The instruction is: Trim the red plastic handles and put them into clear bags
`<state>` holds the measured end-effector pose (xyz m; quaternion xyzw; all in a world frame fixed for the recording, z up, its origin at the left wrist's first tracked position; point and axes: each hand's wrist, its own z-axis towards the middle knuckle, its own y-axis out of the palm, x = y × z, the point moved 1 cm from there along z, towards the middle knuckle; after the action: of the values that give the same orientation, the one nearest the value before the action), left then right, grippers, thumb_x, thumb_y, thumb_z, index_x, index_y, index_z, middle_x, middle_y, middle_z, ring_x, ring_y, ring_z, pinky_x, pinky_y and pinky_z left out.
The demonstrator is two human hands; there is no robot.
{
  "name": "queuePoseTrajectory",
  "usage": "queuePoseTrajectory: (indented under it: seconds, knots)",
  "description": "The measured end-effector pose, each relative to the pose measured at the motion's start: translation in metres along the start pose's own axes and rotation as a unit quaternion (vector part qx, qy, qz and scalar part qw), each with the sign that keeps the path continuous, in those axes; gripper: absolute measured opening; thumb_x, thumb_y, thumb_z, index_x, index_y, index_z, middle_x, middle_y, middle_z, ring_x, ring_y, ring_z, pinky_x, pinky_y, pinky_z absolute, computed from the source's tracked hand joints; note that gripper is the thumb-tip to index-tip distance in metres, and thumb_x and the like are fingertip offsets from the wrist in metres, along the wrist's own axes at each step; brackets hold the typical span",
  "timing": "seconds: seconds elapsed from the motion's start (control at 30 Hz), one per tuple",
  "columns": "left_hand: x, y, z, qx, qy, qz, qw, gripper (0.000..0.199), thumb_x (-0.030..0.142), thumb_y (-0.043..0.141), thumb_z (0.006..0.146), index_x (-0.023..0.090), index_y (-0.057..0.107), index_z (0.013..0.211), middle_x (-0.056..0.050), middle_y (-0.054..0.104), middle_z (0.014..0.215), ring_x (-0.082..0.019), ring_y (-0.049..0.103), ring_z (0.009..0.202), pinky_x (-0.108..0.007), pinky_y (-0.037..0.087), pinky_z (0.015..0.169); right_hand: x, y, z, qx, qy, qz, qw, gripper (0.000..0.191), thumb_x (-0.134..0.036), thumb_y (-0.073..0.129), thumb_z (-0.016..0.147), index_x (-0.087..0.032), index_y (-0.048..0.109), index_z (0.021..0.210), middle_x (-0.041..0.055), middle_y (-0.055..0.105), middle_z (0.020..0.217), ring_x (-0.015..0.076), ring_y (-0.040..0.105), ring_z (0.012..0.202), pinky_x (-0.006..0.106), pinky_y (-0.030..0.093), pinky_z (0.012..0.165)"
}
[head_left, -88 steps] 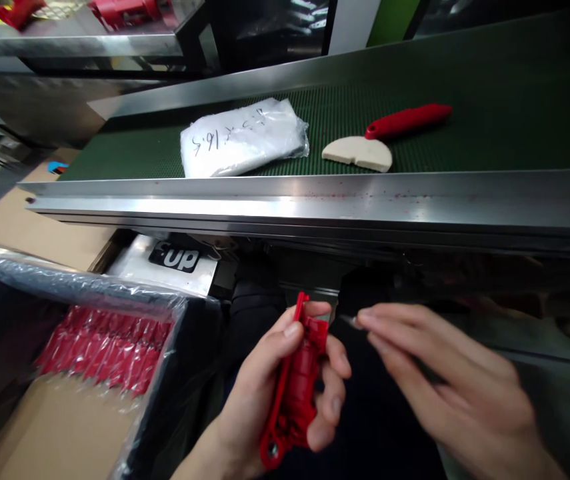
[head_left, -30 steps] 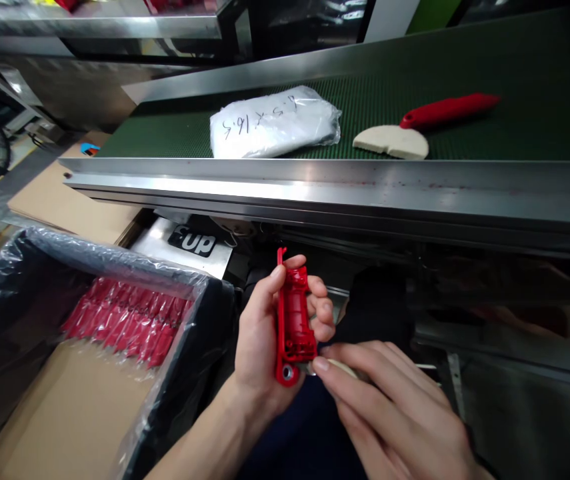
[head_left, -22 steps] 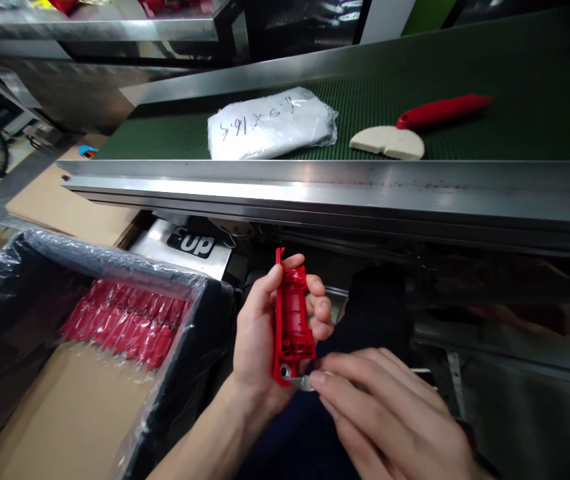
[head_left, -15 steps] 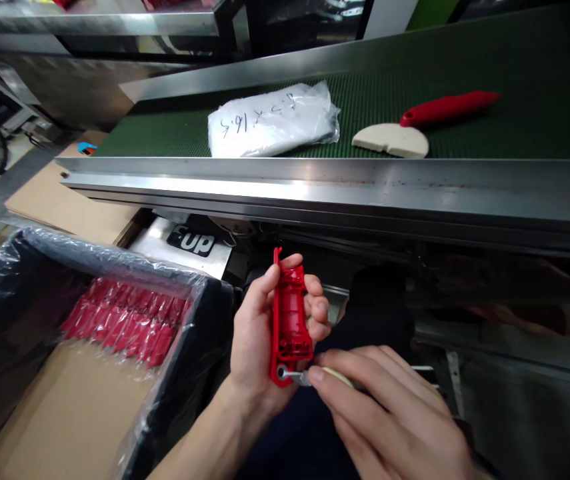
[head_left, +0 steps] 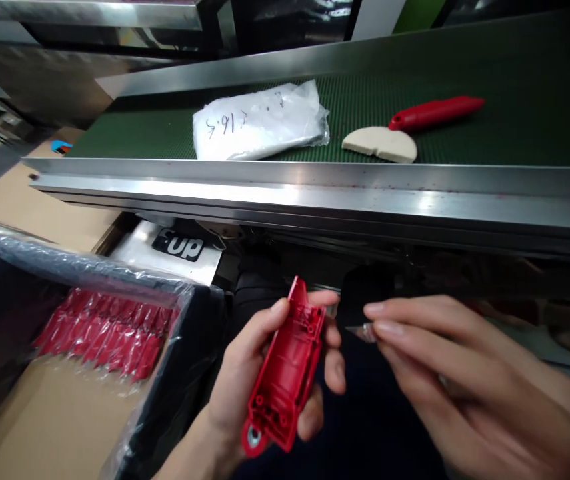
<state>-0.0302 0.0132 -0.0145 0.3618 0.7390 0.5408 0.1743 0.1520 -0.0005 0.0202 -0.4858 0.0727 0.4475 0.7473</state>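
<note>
Box: a cardboard box (head_left: 55, 427) with a crinkly clear liner is sitting left of the left hand, holding rows of shiny red parts (head_left: 102, 337).
Left hand: the left hand (head_left: 259, 373) is wrapping its fingers tight around a hard red plastic shell (head_left: 287, 373), tilted.
Right hand: the right hand (head_left: 465, 380) is pinching a tiny silver piece (head_left: 362, 331) with fingers together, just right of the shell.
Belt: a bumpy green belt (head_left: 515, 127), above the shell, is carrying a white bag (head_left: 259, 123), a red handle (head_left: 435, 112) and a cream half-round piece (head_left: 379, 144).

We see a white plastic bag (head_left: 259, 121) with handwriting on the green conveyor belt (head_left: 515, 87) | beside it, a cream half-disc (head_left: 379, 144) touching a red handle (head_left: 435, 112) | lower left, a plastic-lined box (head_left: 79, 280) of red parts (head_left: 105, 340)
</note>
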Motion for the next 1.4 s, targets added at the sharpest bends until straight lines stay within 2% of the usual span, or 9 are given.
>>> queuePoseTrajectory:
  seconds: [0.2,0.37,0.53,0.73,0.93,1.03,1.2,1.27,1.4]
  knots:
    - [-0.004,0.007,-0.008,-0.017,-0.053,0.042,0.998,0.042,0.03,0.022,0.101,0.017,0.046,0.134,-0.011,0.068,0.075,-0.019,0.065,0.049,-0.019,0.049,0.038,0.028,-0.007,0.018,-0.119,-0.102,-0.029,0.987,0.035,-0.001,0.056,0.085,-0.015,0.063,0.116,0.0109,0.067,0.112,0.0213,0.062,0.099,0.038,0.051,0.077]
    - [-0.006,0.009,-0.009,-0.03,-0.044,0.063,0.997,0.045,0.029,0.015,0.101,0.009,0.055,0.11,-0.011,0.066,0.066,-0.017,0.061,0.044,-0.018,0.044,0.037,0.04,0.003,0.011,-0.129,-0.108,0.005,0.986,0.037,-0.004,0.059,0.085,-0.016,0.062,0.121,0.0104,0.064,0.113,0.0217,0.059,0.1,0.04,0.048,0.079]
    - [-0.009,0.003,-0.011,-0.028,-0.022,0.113,0.993,0.036,0.03,0.019,0.102,0.017,0.051,0.108,-0.01,0.067,0.068,-0.014,0.056,0.037,-0.015,0.035,0.035,0.043,0.003,0.006,-0.124,-0.114,0.017,0.986,0.04,-0.003,0.06,0.083,-0.015,0.061,0.122,0.0111,0.064,0.115,0.0222,0.058,0.1,0.041,0.047,0.079]
    - [0.004,0.011,-0.015,-0.042,-0.136,0.182,0.973,0.029,0.03,0.016,0.101,0.023,0.043,0.112,-0.008,0.065,0.071,-0.017,0.06,0.045,-0.016,0.037,0.04,0.042,-0.002,0.005,-0.122,-0.133,-0.001,0.984,0.039,-0.003,0.055,0.085,-0.016,0.062,0.122,0.011,0.066,0.111,0.0226,0.059,0.098,0.041,0.047,0.077]
    - [0.007,0.005,-0.015,-0.012,-0.118,0.182,0.976,0.022,0.031,0.037,0.097,0.019,0.052,0.107,-0.005,0.06,0.061,-0.015,0.057,0.053,-0.019,0.042,0.055,0.038,-0.002,0.005,-0.105,-0.156,-0.022,0.982,0.03,-0.004,0.054,0.088,-0.017,0.066,0.113,0.0095,0.071,0.104,0.0204,0.06,0.09,0.039,0.046,0.073]
    - [0.002,-0.001,-0.02,0.046,-0.145,0.193,0.969,0.026,0.034,0.057,0.089,0.017,0.062,0.107,-0.006,0.063,0.073,-0.013,0.056,0.062,-0.019,0.044,0.062,0.041,-0.007,0.003,-0.096,-0.149,-0.063,0.982,0.033,-0.006,0.054,0.089,-0.02,0.064,0.118,0.0071,0.071,0.108,0.0211,0.062,0.095,0.04,0.048,0.079]
    - [-0.005,-0.009,-0.032,0.1,-0.214,0.235,0.943,0.032,0.029,0.07,0.078,0.015,0.071,0.106,-0.005,0.062,0.081,-0.011,0.053,0.07,-0.018,0.044,0.071,0.052,-0.023,0.004,0.095,0.02,-0.144,0.985,0.056,-0.001,0.067,0.079,-0.035,0.063,0.122,0.001,0.069,0.111,0.0181,0.066,0.094,0.033,0.052,0.078]
    - [-0.001,-0.013,-0.032,0.088,-0.189,0.198,0.958,0.039,0.037,0.067,0.08,0.015,0.067,0.112,-0.004,0.061,0.073,-0.011,0.052,0.062,-0.019,0.043,0.064,0.054,-0.028,0.007,0.088,0.015,-0.168,0.982,0.061,0.0,0.068,0.078,-0.039,0.062,0.124,0.0001,0.069,0.111,0.0187,0.066,0.093,0.035,0.052,0.079]
    - [0.013,-0.019,-0.023,0.086,-0.079,0.19,0.975,0.043,0.044,0.072,0.08,0.018,0.064,0.114,-0.002,0.061,0.065,-0.01,0.054,0.057,-0.017,0.041,0.06,0.074,-0.045,0.018,0.082,-0.049,-0.245,0.965,0.058,0.002,0.068,0.076,-0.029,0.063,0.125,0.0039,0.07,0.11,0.019,0.066,0.09,0.034,0.052,0.077]
